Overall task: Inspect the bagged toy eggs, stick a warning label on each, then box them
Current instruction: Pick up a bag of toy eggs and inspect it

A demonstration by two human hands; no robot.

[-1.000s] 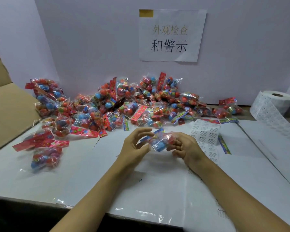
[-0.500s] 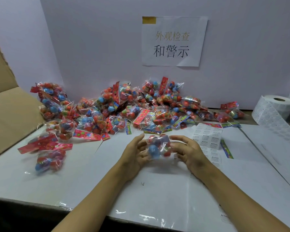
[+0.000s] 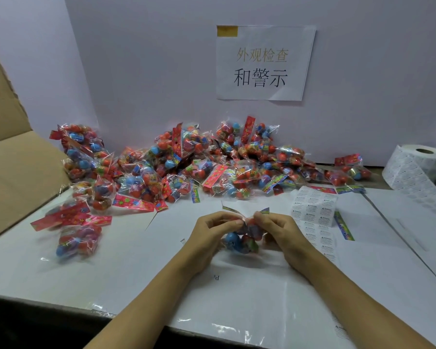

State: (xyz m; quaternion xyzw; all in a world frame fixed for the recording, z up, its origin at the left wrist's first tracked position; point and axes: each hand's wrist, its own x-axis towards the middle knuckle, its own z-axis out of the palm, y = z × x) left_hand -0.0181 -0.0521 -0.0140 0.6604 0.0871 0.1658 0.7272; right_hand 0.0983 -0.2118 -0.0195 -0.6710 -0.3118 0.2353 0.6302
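A clear bag of red and blue toy eggs hangs between my hands just above the white table. My left hand pinches its top edge from the left and my right hand pinches it from the right. A strip of white warning labels lies just right of my right hand. A large heap of bagged eggs runs along the back wall. An open cardboard box stands at the left edge.
A roll of labels sits at the far right with its tail trailing forward. Two loose bags lie at the left near the box. A paper sign hangs on the wall. The table's front edge is near me.
My hands have turned the bag from lying sideways between my palms to hanging by its top edge, with the eggs now below my fingertips. The head camera tilted down slightly.
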